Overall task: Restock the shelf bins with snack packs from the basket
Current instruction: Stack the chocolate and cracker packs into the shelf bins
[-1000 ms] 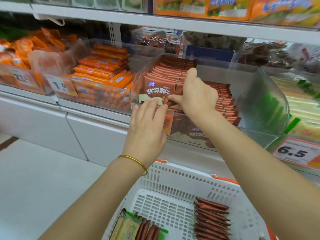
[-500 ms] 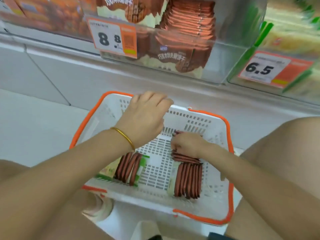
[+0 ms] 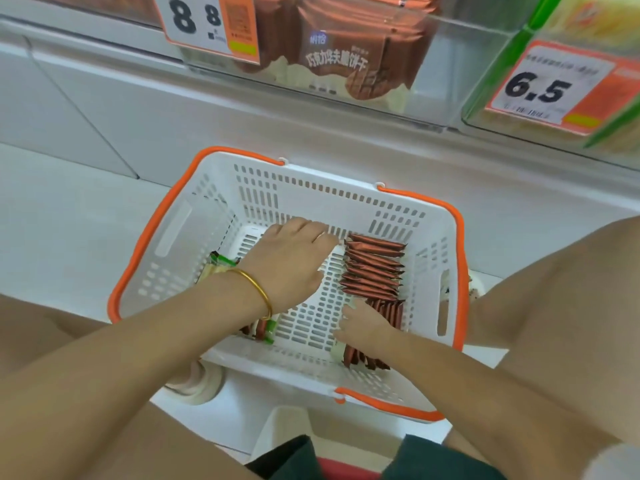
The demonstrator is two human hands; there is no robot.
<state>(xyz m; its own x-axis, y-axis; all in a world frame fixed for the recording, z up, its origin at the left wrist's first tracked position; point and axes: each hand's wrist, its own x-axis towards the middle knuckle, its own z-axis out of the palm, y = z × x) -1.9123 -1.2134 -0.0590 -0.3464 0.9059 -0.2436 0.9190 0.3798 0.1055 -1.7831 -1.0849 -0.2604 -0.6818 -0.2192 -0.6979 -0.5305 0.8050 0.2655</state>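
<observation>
- "8 8": white-and-orange price tag [image 3: 211, 26], front edge of the left bin [image 3: 445, 64].
- "6.5": orange price tag [image 3: 554, 84], front edge of the right bin [image 3: 502, 64].
- "巧克力华夫脆饼干": brown pack [image 3: 343, 46] in the left bin.

The basket [image 3: 311, 188] is white moulded plastic, smooth with a soft satin look and slotted all over, edged in orange plastic. The brown packs [image 3: 374, 268] in it are creased film with a dull metallic sheen. Above, the bin [image 3: 446, 81] is clear glossy plastic catching glare, and its price tag [image 3: 211, 22] looks like printed paper. The bangle [image 3: 258, 289] is polished gold-coloured metal. The floor [image 3: 69, 209] is smooth and pale.
</observation>
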